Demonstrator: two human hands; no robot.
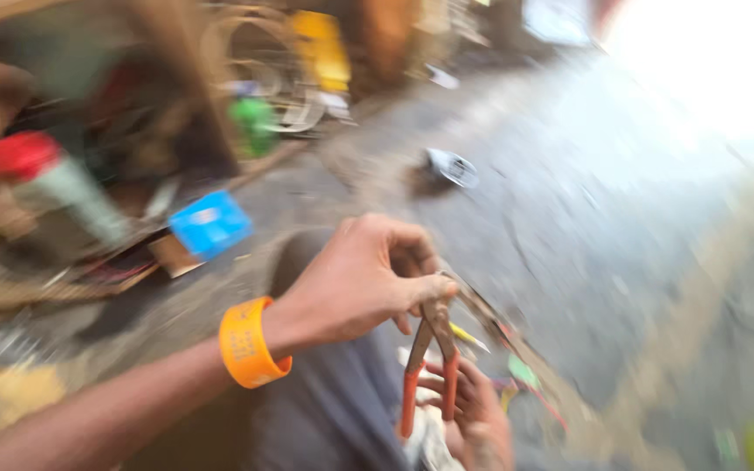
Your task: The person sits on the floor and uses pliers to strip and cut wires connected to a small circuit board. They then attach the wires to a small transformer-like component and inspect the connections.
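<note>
**Pliers held between two hands over the lap**

The left hand (355,283), wearing an orange wristband (250,342), is reaching in from the left and pinching closed around the head of the pliers (429,362) at thumb and forefinger. The right hand (473,410) is sitting directly below that pinch, its fingers curling around the two red handles, which are splaying slightly apart as they are hanging down. The long axis of the pliers is running nearly upright, head uppermost, handles pointing towards the lap. A thin rod or strip (486,314) is extending away from the pinch, down and to the right; blur is hiding whether the tool's nose is biting it. Beyond the grip, the grey concrete floor (586,218) is lying open to the right, while cluttered items, including a blue box (211,224), are crowding the left.
</note>
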